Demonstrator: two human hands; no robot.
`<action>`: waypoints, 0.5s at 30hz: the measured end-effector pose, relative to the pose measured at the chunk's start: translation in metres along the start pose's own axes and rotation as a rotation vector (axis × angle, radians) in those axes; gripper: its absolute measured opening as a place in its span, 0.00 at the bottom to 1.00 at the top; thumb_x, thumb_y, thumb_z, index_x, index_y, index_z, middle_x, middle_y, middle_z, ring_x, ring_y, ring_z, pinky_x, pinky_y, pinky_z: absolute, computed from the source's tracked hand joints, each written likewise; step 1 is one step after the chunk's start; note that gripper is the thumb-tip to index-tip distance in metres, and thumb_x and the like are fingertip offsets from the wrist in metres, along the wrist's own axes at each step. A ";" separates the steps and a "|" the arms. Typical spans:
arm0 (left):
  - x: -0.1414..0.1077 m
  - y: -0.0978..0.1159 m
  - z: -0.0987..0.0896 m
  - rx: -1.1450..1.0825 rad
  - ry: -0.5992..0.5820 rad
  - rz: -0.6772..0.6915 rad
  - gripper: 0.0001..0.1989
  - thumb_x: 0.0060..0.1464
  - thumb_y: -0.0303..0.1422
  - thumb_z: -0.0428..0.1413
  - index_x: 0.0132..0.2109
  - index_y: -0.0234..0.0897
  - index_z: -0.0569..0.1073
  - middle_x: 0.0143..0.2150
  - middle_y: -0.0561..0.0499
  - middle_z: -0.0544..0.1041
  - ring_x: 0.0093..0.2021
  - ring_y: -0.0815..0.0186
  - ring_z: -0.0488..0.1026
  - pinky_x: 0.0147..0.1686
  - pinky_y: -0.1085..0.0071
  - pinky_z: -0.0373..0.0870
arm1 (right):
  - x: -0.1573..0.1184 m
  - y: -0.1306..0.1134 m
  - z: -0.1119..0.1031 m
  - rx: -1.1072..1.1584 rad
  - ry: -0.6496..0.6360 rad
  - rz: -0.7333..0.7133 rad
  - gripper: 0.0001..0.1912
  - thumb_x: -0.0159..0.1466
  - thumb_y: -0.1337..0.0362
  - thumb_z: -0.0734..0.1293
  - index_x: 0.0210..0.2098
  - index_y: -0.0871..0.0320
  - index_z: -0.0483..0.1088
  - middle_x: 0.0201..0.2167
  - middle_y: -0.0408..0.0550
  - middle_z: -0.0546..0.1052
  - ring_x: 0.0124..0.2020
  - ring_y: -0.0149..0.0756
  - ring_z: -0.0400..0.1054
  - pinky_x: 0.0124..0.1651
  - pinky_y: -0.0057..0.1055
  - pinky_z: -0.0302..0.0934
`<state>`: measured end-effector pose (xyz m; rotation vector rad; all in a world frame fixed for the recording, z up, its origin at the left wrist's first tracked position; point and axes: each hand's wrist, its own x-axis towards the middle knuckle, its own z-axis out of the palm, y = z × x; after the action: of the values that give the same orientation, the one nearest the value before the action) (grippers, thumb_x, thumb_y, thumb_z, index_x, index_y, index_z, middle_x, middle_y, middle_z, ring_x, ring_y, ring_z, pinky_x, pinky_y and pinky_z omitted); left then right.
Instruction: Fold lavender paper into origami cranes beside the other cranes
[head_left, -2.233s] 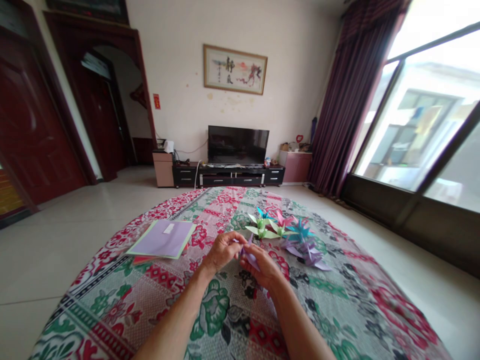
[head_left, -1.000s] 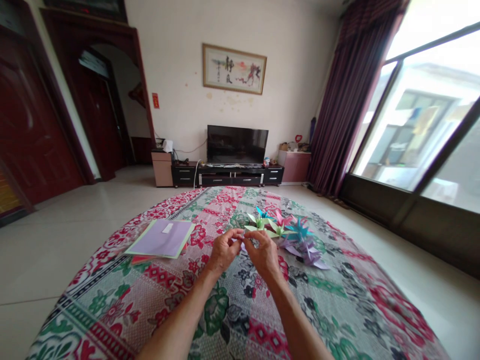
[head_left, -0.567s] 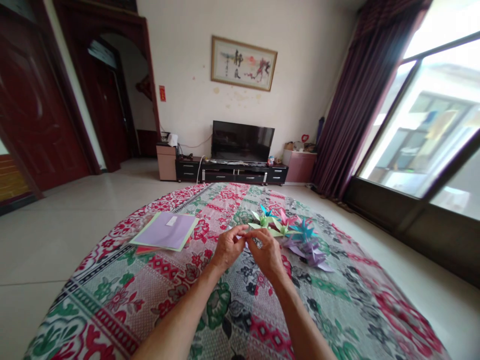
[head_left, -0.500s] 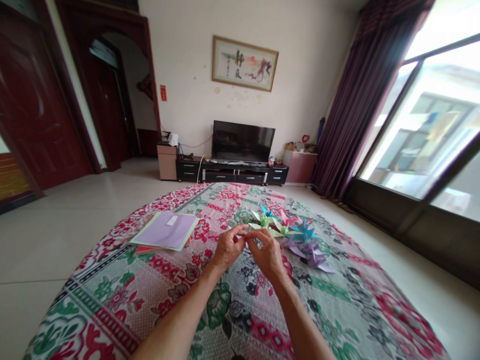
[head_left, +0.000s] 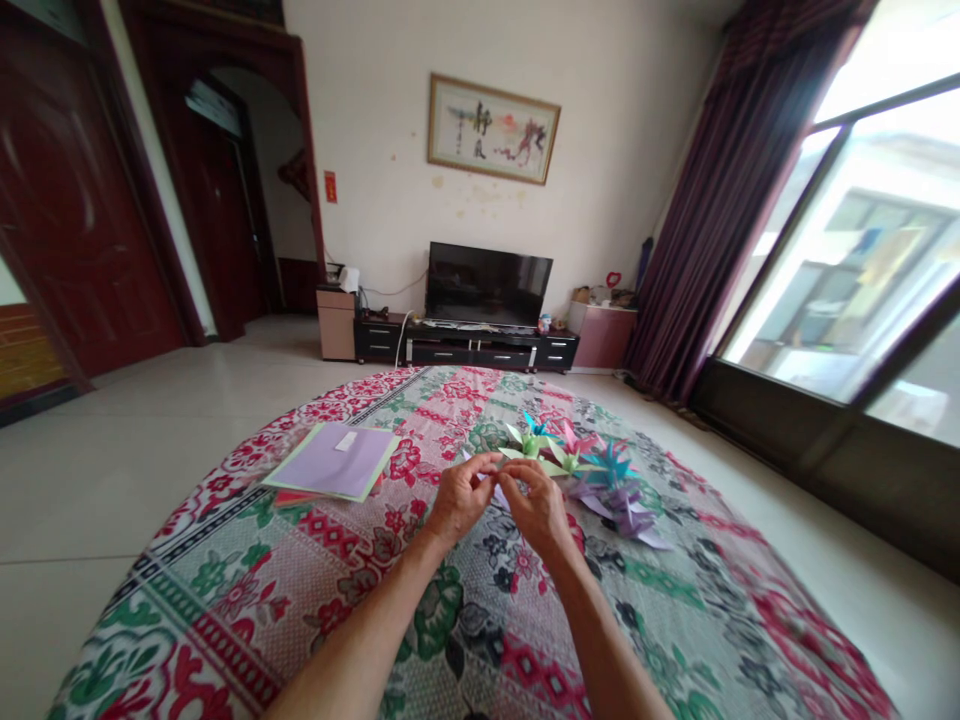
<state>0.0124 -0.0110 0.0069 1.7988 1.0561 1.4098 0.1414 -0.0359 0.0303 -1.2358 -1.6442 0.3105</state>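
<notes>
My left hand (head_left: 463, 497) and my right hand (head_left: 534, 500) meet over the middle of the table, fingertips pinched together. Between them is a piece of folded purple paper (head_left: 501, 496), mostly hidden by the fingers; a pale tip pokes out beyond my left hand. Just past my right hand lie several folded paper flowers: light green (head_left: 570, 462), blue (head_left: 611, 462), pink (head_left: 577, 440) and purple (head_left: 634, 515). To the left of my left hand is a stack of coloured paper sheets (head_left: 322, 465), purple on top, with a small white slip (head_left: 346, 441) on it.
A patterned cloth (head_left: 442, 610) covers the round table. Beyond its far edge stand a low black TV cabinet (head_left: 469, 350) and a television (head_left: 489, 285). A purple curtain (head_left: 694, 220) and a large window are on the right, dark red doors (head_left: 82, 210) on the left.
Both hands stay pinched together in nearly the same place, with small finger movements. More of the purple paper shows around the fingers. The whole view has shifted slightly.
</notes>
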 end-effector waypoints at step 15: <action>0.000 0.006 0.000 -0.003 0.012 -0.019 0.17 0.49 0.29 0.50 0.47 0.36 0.73 0.35 0.50 0.78 0.23 0.73 0.70 0.25 0.78 0.67 | 0.002 -0.001 -0.003 -0.023 0.018 0.043 0.07 0.54 0.64 0.65 0.27 0.56 0.75 0.33 0.47 0.76 0.35 0.37 0.69 0.42 0.32 0.60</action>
<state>0.0137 -0.0138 0.0115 1.7754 1.0744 1.4121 0.1436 -0.0356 0.0337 -1.2885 -1.6117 0.3068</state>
